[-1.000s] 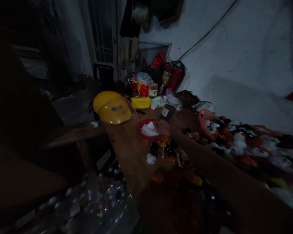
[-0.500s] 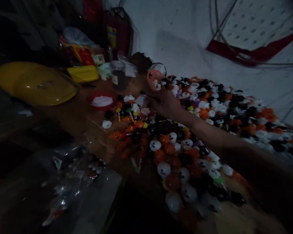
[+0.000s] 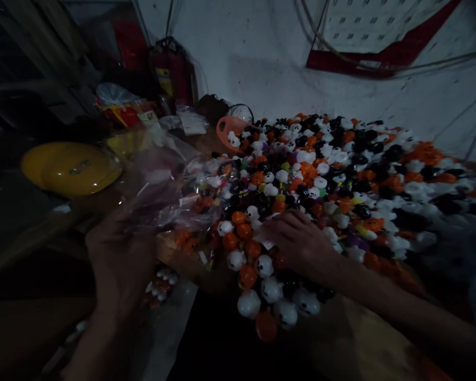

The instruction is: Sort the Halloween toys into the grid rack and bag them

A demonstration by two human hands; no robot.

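- Two bare hands out over the brown table, and straight to the left hand: raised at the near left side, fingers closed on the near end of a clear plastic bag, fingertips lost in the gloom.
- Crumpled and shiny, that bag, held up and slanting away to the right, with glimpses of orange and white through the film.
- Across to the right hand: palm down, low over the small round figures, fingers bent and close together, at a pale slip; cannot tell whether pinched or merely touched.
- And what a heap! Orange, white and black, many with dark-marked faces, from the near edge back toward the wall.
- Behind the bag, an orange basket, tipped, with white figures at the mouth.
- Over on the left, a yellow helmet; high on the wall, a red-edged calendar.
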